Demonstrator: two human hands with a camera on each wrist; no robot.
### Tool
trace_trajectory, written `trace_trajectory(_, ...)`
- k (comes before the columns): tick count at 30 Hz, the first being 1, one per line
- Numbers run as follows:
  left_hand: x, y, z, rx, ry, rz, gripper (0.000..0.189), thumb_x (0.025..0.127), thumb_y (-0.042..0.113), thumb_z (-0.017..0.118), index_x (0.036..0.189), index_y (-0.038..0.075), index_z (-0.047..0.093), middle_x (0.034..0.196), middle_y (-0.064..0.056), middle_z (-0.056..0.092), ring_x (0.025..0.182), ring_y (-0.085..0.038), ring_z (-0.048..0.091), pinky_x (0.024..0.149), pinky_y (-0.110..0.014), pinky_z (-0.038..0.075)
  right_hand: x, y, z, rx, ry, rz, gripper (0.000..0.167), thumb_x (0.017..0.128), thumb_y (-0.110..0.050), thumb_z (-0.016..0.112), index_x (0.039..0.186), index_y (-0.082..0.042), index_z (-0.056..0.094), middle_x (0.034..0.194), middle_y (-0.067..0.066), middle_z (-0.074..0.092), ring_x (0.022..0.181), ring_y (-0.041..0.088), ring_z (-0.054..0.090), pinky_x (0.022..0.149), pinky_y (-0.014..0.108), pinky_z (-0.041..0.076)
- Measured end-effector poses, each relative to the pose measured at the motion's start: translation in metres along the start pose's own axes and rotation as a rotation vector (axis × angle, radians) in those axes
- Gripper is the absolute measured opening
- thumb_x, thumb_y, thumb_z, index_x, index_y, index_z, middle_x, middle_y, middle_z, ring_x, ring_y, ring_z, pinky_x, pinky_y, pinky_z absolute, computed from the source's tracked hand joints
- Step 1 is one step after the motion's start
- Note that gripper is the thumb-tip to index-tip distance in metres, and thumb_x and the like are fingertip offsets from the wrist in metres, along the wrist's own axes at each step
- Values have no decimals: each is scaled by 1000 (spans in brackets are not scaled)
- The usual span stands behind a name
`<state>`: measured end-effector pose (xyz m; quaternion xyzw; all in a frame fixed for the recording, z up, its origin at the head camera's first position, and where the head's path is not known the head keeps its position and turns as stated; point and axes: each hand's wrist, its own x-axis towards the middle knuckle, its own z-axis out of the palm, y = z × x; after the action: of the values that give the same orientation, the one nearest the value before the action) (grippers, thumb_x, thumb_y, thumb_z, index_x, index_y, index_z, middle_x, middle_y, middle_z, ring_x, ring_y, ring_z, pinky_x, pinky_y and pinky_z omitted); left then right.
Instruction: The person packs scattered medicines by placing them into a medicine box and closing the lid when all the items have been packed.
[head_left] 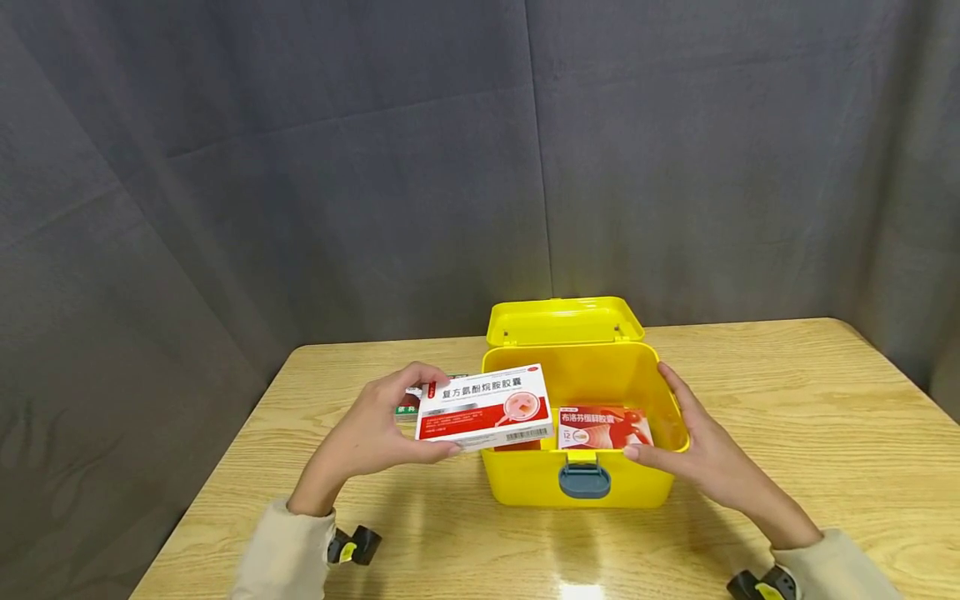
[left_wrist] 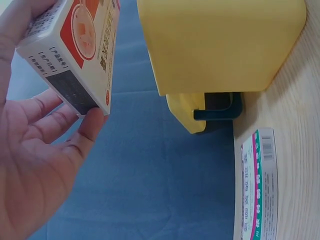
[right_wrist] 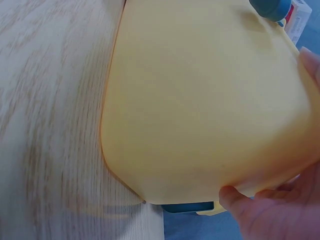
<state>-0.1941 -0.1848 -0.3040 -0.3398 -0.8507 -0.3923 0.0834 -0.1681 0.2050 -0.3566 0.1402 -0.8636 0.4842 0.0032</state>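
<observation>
My left hand (head_left: 375, 425) holds a white and red medicine box (head_left: 487, 408) between thumb and fingers, tilted, at the left rim of an open yellow storage box (head_left: 517, 483). In the left wrist view the end of this medicine box (left_wrist: 72, 92) shows a dark printed panel. My right hand (head_left: 708, 454) grips the right side of the storage box, thumb at the front rim and fingers along the side wall (right_wrist: 210, 125). Inside lies a red and white medicine box (head_left: 603, 429); another red item is partly hidden behind the held box.
The yellow lid (head_left: 562, 333) is folded back behind the storage box, and a blue-grey latch (head_left: 585, 481) hangs on its front. Behind my left hand, a green and white medicine box (left_wrist: 260, 185) lies on the wooden table (head_left: 247, 500). A grey curtain (head_left: 375, 183) stands behind.
</observation>
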Motion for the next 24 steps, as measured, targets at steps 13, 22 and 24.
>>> trace_trajectory(13,13,7,9,-30,-25,17,61,68,27,89,119,12,58,108,4,63,92,-15,58,77,-34,55,1,0,1,-15,13,15,107,85,-32,75,156,-16,-3,155,24,17,128,45,33,96,71,31)
trace_trajectory(22,26,7,15,-23,-28,-10,60,68,27,89,118,14,58,104,4,63,85,-15,60,73,-37,55,3,-1,2,4,6,3,107,85,-30,75,156,-15,-3,154,24,17,129,45,32,96,71,32)
trace_trajectory(24,27,7,16,-21,-33,-18,60,69,28,88,118,14,58,103,4,63,83,-15,60,71,-37,55,3,-1,3,10,4,4,106,85,-30,74,156,-15,-3,154,23,17,129,45,31,96,71,32)
